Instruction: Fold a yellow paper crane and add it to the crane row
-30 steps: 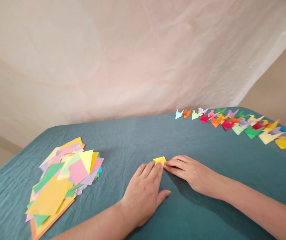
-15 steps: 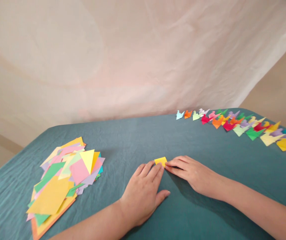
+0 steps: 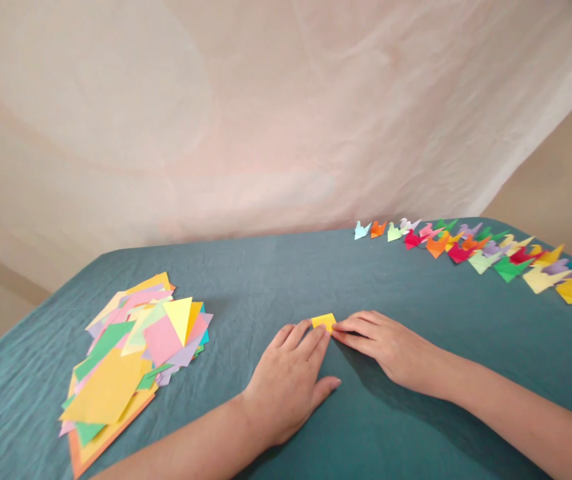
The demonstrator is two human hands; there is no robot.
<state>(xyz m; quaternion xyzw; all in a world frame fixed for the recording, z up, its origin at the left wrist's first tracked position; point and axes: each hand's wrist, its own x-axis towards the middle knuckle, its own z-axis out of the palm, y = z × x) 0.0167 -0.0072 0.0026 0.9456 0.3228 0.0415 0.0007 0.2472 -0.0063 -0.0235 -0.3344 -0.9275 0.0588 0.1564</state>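
A small folded piece of yellow paper (image 3: 323,321) lies flat on the dark green cloth. My left hand (image 3: 289,377) rests palm down with its fingers stretched out, the fingertips pressing on the paper's near edge and hiding part of it. From the right, my right hand (image 3: 383,343) pinches the paper's right corner between thumb and fingers. The exact folds are too small to make out.
To the left, a loose pile of coloured paper sheets (image 3: 103,393) spreads over the cloth-covered table (image 3: 246,280). Rows of folded paper birds (image 3: 511,268) stand along the back right. A pale hanging sheet (image 3: 266,120) backs the table.
The whole view has shifted very slightly to the right. Both hands stay at the yellow paper with almost no change in pose.
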